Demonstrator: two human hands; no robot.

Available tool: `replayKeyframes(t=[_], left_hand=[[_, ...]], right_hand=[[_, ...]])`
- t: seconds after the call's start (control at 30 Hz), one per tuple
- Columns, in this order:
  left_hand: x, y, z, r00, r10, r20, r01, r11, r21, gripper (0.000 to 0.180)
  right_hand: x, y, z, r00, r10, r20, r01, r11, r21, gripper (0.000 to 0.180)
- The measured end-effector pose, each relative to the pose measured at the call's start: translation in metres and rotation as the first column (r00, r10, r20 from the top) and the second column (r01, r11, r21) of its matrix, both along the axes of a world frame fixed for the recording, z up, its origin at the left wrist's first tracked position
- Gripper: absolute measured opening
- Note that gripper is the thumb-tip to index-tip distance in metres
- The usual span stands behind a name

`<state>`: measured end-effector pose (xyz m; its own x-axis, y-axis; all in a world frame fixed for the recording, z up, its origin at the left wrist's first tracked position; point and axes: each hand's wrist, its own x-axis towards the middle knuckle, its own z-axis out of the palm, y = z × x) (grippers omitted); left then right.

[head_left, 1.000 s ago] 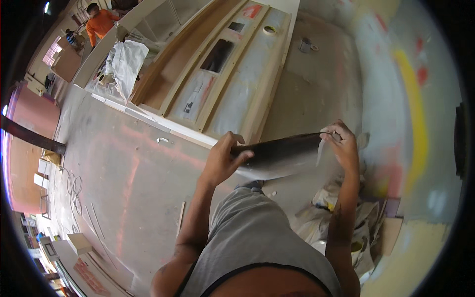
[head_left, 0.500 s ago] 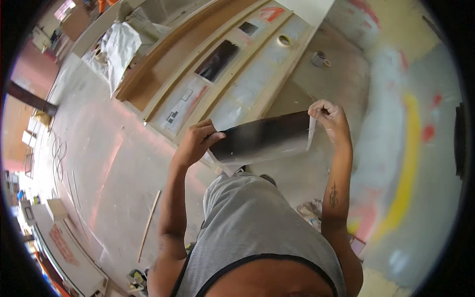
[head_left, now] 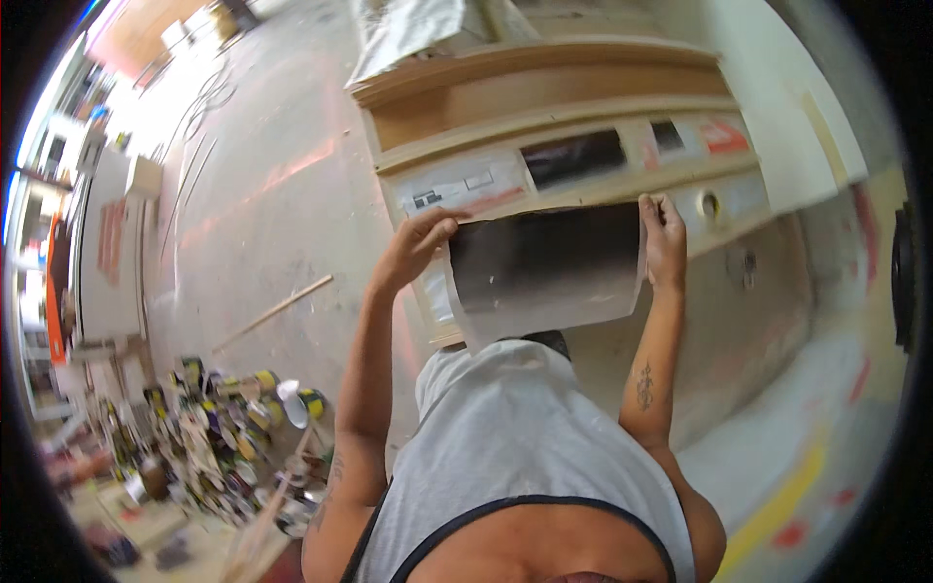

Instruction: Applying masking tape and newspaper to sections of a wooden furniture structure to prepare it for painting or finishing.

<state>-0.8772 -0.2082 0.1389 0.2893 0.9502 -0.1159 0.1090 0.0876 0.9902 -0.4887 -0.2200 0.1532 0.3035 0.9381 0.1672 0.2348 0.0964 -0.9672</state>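
Note:
A sheet of paper [head_left: 549, 257], dark over most of its face and fading to pale at the near edge, hangs stretched between my hands. My left hand [head_left: 418, 245] pinches its upper left corner, and the upper right corner is gripped by my right hand [head_left: 665, 238]. Beyond the sheet lies a long wooden piece [head_left: 554, 121] with raised strips and pale covered panels. On those panels are a dark rectangle [head_left: 573, 158], a smaller dark square [head_left: 668, 136] and a red-marked patch [head_left: 724, 135]. A roll of tape [head_left: 708, 204] rests there, just right of my right hand.
Many cans and containers [head_left: 224, 418] crowd the floor at lower left. A thin wooden stick [head_left: 275, 312] and a loose cable [head_left: 209, 97] lie on the floor. White plastic sheeting [head_left: 413, 39] is bunched behind the wooden piece. A paint-stained surface [head_left: 807, 486] is at lower right.
My view has turned to the right, so the wooden piece now lies across in front of me. The sheet hangs more level and shows more of its face; both hands keep their corners.

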Motion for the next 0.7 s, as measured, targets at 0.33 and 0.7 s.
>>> replayKeyframes(t=[0.33,0.7], left_hand=[[0.070,-0.014,-0.030,0.792,0.570,0.218,-0.581,0.814,-0.020,0.029],[0.092,0.040,-0.051,0.549,0.814,0.191,-0.827,0.562,-0.019,0.028]], right_hand=[[0.028,0.121,-0.014,0.958,0.285,0.018,-0.283,0.958,-0.050,0.036],[0.028,0.205,-0.057,0.890,0.455,-0.037,-0.456,0.888,-0.062,0.039]])
